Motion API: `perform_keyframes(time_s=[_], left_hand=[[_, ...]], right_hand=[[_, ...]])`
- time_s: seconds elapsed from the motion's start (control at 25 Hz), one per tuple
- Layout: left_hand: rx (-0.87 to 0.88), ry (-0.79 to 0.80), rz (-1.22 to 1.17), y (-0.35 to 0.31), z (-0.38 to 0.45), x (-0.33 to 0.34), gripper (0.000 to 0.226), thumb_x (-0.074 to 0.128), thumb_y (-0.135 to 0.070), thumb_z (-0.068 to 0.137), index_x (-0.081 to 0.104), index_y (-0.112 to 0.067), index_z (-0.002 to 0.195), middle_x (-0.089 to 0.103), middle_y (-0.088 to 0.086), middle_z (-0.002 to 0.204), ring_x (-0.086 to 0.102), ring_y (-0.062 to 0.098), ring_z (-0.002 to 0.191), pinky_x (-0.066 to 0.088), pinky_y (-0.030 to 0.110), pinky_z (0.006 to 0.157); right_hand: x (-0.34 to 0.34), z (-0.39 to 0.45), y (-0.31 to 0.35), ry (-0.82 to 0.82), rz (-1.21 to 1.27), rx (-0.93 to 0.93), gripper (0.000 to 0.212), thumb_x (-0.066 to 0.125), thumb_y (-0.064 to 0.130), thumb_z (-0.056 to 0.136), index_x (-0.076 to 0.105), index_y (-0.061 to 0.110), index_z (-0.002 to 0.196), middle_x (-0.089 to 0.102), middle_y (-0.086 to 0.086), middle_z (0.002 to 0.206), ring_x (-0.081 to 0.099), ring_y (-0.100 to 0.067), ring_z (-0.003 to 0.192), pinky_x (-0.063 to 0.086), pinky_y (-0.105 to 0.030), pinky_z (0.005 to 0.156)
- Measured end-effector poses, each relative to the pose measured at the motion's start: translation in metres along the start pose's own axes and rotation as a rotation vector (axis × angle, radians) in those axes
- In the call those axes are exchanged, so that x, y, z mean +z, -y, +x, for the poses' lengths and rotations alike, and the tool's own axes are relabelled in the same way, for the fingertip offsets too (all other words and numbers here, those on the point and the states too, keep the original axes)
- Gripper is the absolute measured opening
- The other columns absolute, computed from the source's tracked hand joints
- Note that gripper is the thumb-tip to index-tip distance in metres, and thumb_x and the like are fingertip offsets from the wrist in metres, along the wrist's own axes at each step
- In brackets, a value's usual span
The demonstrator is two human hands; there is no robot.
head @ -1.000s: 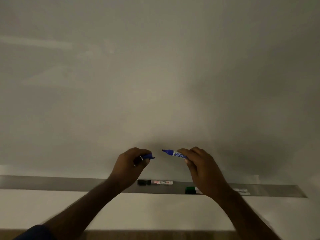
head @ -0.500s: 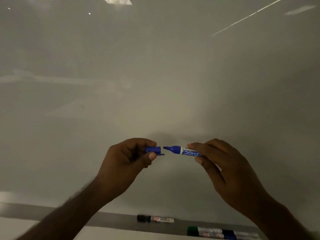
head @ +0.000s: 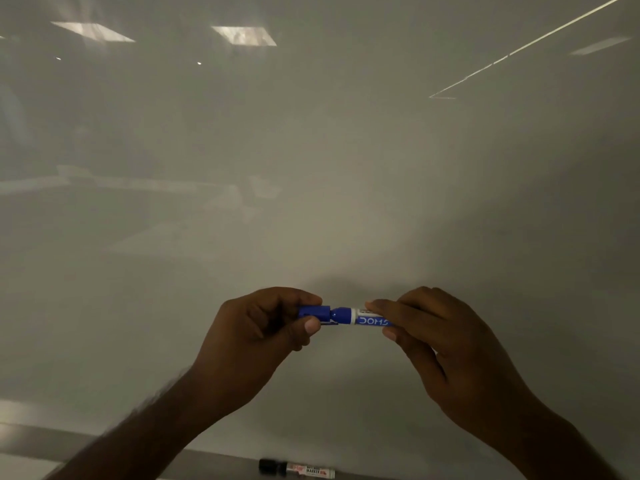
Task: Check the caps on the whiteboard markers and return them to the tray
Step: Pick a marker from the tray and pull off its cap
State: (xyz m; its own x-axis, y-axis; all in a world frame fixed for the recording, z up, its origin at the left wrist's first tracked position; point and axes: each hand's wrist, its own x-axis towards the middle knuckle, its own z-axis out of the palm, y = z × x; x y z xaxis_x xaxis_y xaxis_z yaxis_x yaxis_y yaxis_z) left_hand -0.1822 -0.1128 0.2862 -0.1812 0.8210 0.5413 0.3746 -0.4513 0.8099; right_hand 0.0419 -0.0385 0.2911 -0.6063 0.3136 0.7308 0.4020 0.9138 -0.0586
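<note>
The left hand (head: 263, 327) pinches the blue plastic cap (head: 313, 312); the right hand (head: 440, 344) grips the blue-and-white marker (head: 360, 317). Push straight together; it looks maybe half on.

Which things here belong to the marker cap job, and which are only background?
Job:
- blue marker, in right hand
- blue cap, in left hand
- black-capped marker on tray

Background:
- whiteboard
- ceiling light reflections
</note>
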Motion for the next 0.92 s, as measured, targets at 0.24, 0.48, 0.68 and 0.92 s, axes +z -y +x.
perform_keyframes(time_s=[0.24, 0.48, 0.68, 0.92], left_hand=[[0.033, 0.036, -0.008, -0.008, 0.001, 0.014, 0.024, 0.066, -0.028, 0.072, 0.074, -0.019, 0.093, 0.074, 0.002, 0.072, 0.066, 0.017, 0.058, 0.054, 0.021, 0.057], [0.056, -0.011, -0.027, -0.008, 0.004, 0.029, 0.022, 0.063, -0.026, 0.075, 0.075, -0.017, 0.092, 0.071, 0.004, 0.069, 0.064, 0.017, 0.055, 0.053, 0.024, 0.055], [0.047, 0.011, 0.025, 0.0, 0.006, 0.031, 0.02, 0.062, -0.023, 0.077, 0.075, -0.017, 0.092, 0.071, 0.001, 0.067, 0.063, 0.012, 0.055, 0.051, 0.019, 0.055], [0.095, 0.01, 0.276, 0.023, 0.006, 0.03, 0.025, 0.051, -0.038, 0.081, 0.069, -0.028, 0.096, 0.067, -0.012, 0.077, 0.063, 0.007, 0.064, 0.045, 0.01, 0.058]], right_hand=[[-0.009, -0.002, -0.008, -0.032, -0.006, -0.053, 0.031, 0.049, 0.025, 0.093, 0.063, 0.017, 0.119, 0.061, 0.0, 0.086, 0.054, -0.016, 0.073, 0.048, -0.037, 0.063], [-0.01, 0.0, -0.015, -0.074, -0.048, -0.093, 0.029, 0.049, 0.022, 0.093, 0.066, 0.013, 0.115, 0.06, -0.003, 0.079, 0.052, -0.019, 0.067, 0.046, -0.038, 0.057], [-0.005, 0.0, -0.021, -0.038, -0.033, -0.096, 0.03, 0.049, 0.024, 0.092, 0.066, 0.014, 0.115, 0.061, -0.002, 0.079, 0.053, -0.018, 0.067, 0.048, -0.037, 0.056], [0.013, -0.004, -0.029, 0.047, 0.114, 0.068, 0.03, 0.054, 0.032, 0.093, 0.06, 0.025, 0.122, 0.062, 0.011, 0.089, 0.053, -0.003, 0.075, 0.046, -0.017, 0.064]])
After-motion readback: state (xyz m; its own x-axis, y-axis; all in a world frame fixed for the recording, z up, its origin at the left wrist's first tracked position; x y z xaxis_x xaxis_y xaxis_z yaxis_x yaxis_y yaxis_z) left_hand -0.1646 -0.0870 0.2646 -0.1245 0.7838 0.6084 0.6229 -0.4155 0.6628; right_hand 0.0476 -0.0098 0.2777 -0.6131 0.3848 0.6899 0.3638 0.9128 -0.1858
